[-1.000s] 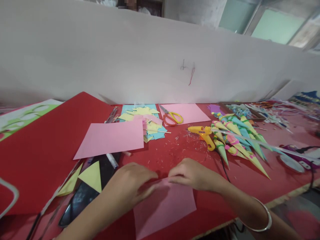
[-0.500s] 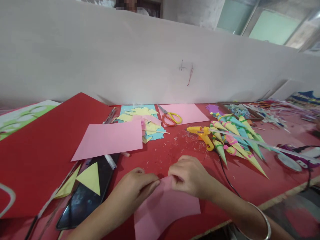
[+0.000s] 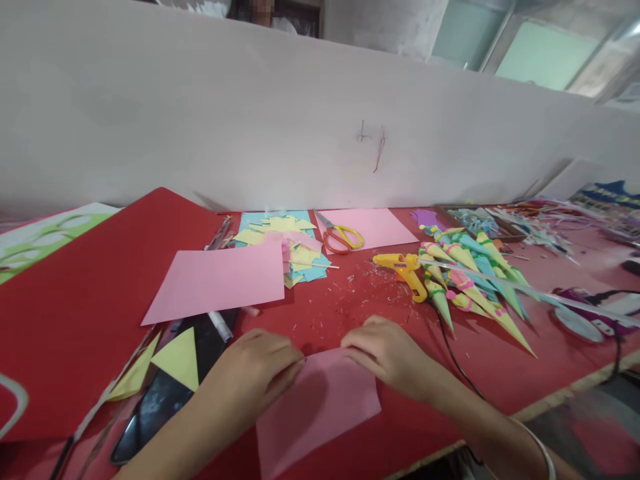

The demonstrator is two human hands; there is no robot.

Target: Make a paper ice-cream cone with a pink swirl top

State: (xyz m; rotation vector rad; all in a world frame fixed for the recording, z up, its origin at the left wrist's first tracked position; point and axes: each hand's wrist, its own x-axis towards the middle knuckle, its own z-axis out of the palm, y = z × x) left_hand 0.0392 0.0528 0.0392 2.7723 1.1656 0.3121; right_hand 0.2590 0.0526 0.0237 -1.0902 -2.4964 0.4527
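Note:
A pink paper sheet (image 3: pixel 320 410) lies near the front edge of the red table, its far edge between my two hands. My left hand (image 3: pixel 260 367) pinches the far left part of that edge, fingers closed. At the far right corner, my right hand (image 3: pixel 377 350) grips the same sheet between thumb and fingers. Beyond them rests a yellow glue gun (image 3: pixel 407 272) with a long clear glue stick. Scissors (image 3: pixel 340 239) with red and yellow handles lie partly on another pink sheet (image 3: pixel 380 225).
Left: a pink sheet (image 3: pixel 220 280), a black phone (image 3: pixel 150 417), yellow triangles (image 3: pixel 180 359) and a large red board (image 3: pixel 100 293). Paper scraps (image 3: pixel 295 250) are piled mid-table. Right: decorated paper cones (image 3: pixel 470 267), a tray (image 3: pixel 513 230) and a black cable (image 3: pixel 453 347).
My hands have moved apart along the paper's far edge, the left one leftward and the right one slightly right. The paper has shifted left and lies flatter.

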